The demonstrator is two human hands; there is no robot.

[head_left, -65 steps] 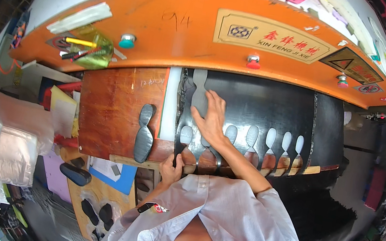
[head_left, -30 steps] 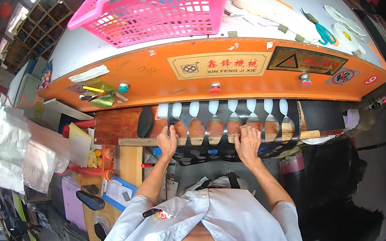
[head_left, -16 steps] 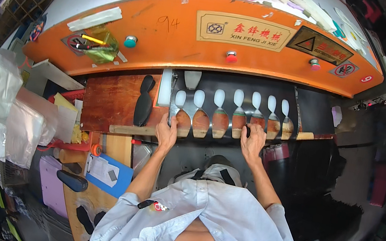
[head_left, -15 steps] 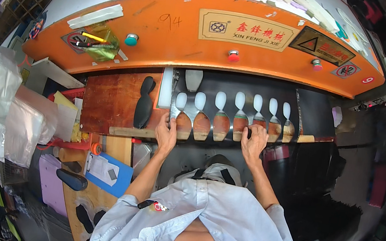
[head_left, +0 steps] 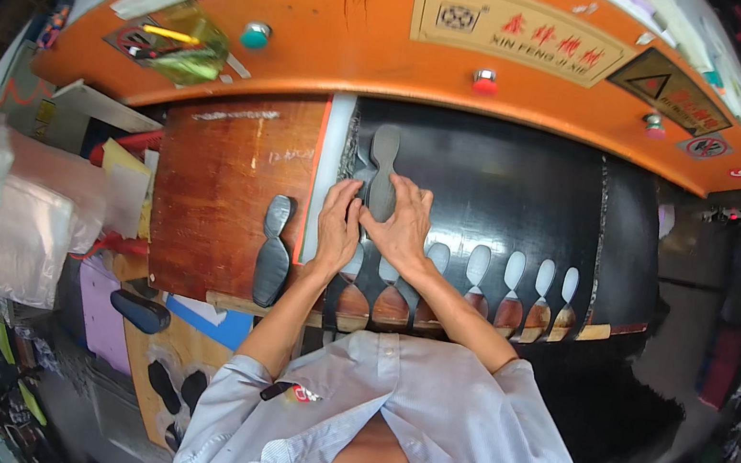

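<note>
A dark grey, sole-shaped piece [head_left: 385,149] lies upright in the view on a black sheet [head_left: 503,190], near the sheet's left edge. My right hand [head_left: 402,229] is closed at the piece's right side, its thumb across the lower end. Just left of it, my left hand [head_left: 336,226] has its fingers bent and pressed together by the sheet's edge; what they hold, if anything, is hidden. Along the near edge of the sheet runs a row of sole-shaped cut-outs [head_left: 478,266], partly covered by my forearms. Brown board shows through their lower parts.
A dark stack of sole shapes [head_left: 272,260] lies on the brown wooden board [head_left: 224,179] at left. Beyond the sheet stands an orange machine beam [head_left: 361,46] with a green button [head_left: 254,36] and red ones. Plastic bags [head_left: 32,226] hang at far left.
Both hands have left the sheet's near edge and come together farther in, at the sole-shaped piece. More of that piece shows now. The view has tilted, so the table sits lower.
</note>
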